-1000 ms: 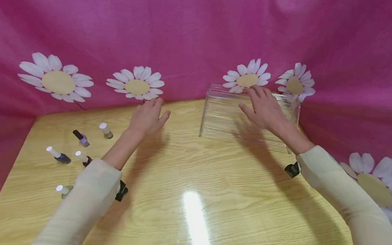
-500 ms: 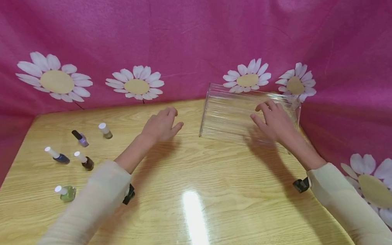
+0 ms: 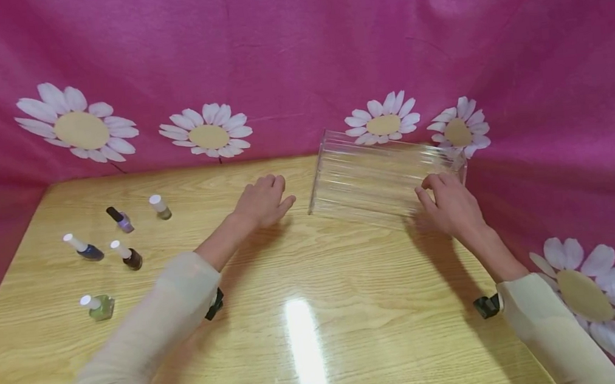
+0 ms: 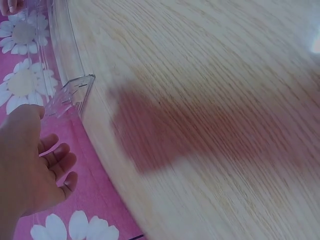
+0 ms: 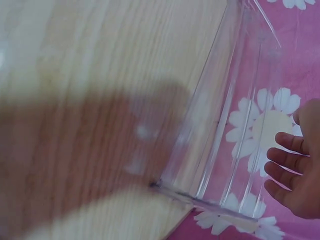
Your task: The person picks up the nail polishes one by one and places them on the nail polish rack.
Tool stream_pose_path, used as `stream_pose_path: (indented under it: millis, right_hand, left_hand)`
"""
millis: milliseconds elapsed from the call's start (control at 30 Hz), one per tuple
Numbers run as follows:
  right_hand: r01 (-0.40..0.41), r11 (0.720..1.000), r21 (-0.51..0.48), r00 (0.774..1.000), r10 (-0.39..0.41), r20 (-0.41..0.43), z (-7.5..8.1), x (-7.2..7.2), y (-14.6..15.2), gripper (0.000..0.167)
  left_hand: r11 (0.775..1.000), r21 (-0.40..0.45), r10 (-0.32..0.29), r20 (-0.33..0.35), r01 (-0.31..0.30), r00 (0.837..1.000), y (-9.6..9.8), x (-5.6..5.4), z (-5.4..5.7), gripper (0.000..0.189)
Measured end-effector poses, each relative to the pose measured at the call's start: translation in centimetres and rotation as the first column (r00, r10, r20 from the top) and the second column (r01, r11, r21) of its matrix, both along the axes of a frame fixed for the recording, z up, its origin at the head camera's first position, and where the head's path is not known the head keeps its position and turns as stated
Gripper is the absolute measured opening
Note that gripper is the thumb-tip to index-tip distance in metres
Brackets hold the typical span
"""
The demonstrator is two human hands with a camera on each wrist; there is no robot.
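Note:
A clear plastic tiered rack [image 3: 363, 178] stands at the back right of the table, tilted back, with ridged steps across it. My left hand [image 3: 264, 202] hovers left of the rack's near-left corner, fingers loosely bent and holding nothing. In the left wrist view that hand [image 4: 35, 165] shows thumb and fingers spread apart close to the rack's end panel [image 4: 75, 95]. Over the rack's right end is my right hand [image 3: 451, 207], fingers loosely curled around nothing. The right wrist view has this hand [image 5: 297, 165] beside the rack's ridges [image 5: 230, 135].
Several nail polish bottles stand at the left: lilac [image 3: 123, 221], a white-capped one [image 3: 160, 208], blue [image 3: 90, 252], dark brown [image 3: 132, 259] and green [image 3: 102, 309]. A pink daisy-printed cloth [image 3: 285, 66] hangs behind and beside the wooden table [image 3: 351, 310].
Both hands have moved to the right and nearer the body, the right one reaching the rack's right end. The rack and bottles keep their places; the head view shifts slightly.

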State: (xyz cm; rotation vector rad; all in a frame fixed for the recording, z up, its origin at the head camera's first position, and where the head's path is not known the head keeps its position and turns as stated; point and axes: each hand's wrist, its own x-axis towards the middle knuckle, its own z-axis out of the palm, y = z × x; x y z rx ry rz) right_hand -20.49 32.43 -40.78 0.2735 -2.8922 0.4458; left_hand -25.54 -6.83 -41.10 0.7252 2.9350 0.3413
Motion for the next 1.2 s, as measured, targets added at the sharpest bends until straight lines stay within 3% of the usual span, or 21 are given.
stream_pose_path:
  millis: [167, 633, 1000, 1200]
  right_hand:
    - [0.030, 0.999, 0.017, 0.999, -0.031, 0.013, -0.2, 0.9, 1.1, 0.032]
    - [0.119, 0.992, 0.039, 0.991, -0.116, -0.072, -1.9, 2.8, 3.8, 0.032]
    - [0.237, 0.969, 0.073, 0.971, -0.237, -0.018, -3.4, 3.6, 6.1, 0.046]
    - [0.211, 0.968, 0.137, 0.977, -0.213, 0.002, -4.5, 3.7, 6.9, 0.043]
  left_hand:
    - [1.000, -0.023, 0.001, 0.013, -0.001, 1.000, 1.0, -0.2, -0.4, 0.041]
    - [0.994, -0.105, -0.026, 0.015, 0.027, 1.000, 3.8, -0.6, -1.4, 0.049]
    - [0.993, -0.120, -0.005, 0.002, 0.005, 1.000, 5.2, -0.9, -2.2, 0.047]
    - [0.991, -0.133, -0.002, 0.006, 0.003, 1.000, 5.8, -1.0, -2.7, 0.044]
